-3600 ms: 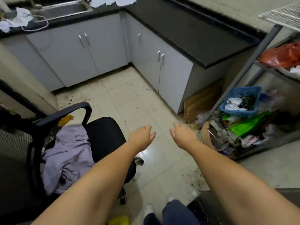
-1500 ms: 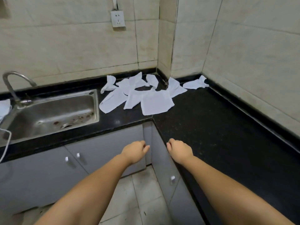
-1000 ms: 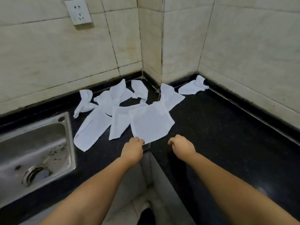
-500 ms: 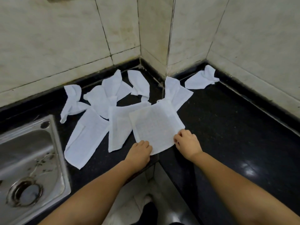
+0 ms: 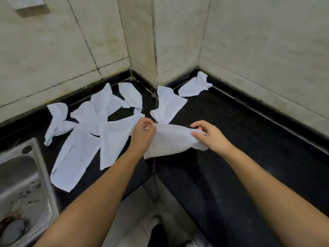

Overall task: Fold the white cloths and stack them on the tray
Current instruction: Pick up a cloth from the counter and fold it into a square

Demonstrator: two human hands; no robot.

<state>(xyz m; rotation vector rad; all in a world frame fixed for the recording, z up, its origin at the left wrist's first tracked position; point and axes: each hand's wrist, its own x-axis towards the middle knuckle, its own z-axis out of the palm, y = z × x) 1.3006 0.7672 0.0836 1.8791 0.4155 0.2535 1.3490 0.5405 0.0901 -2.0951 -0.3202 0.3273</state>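
Observation:
A white cloth is doubled over above the corner of the black counter. My left hand pinches its left end and my right hand pinches its right end, with the folded edge between them. Several more white cloths lie spread and crumpled on the counter behind and to the left: a long one, a flat one, one by the wall corner and one at the far right. No tray is in view.
A steel sink is set into the counter at the lower left. Tiled walls close the corner behind the cloths. A wall socket is at the top left. Floor and my shoes show below the counter's inner corner.
I turned from the floor toward the counter corner. My hands took the near edge of the flat cloth and carried it over toward the far edge, so the cloth is now doubled.

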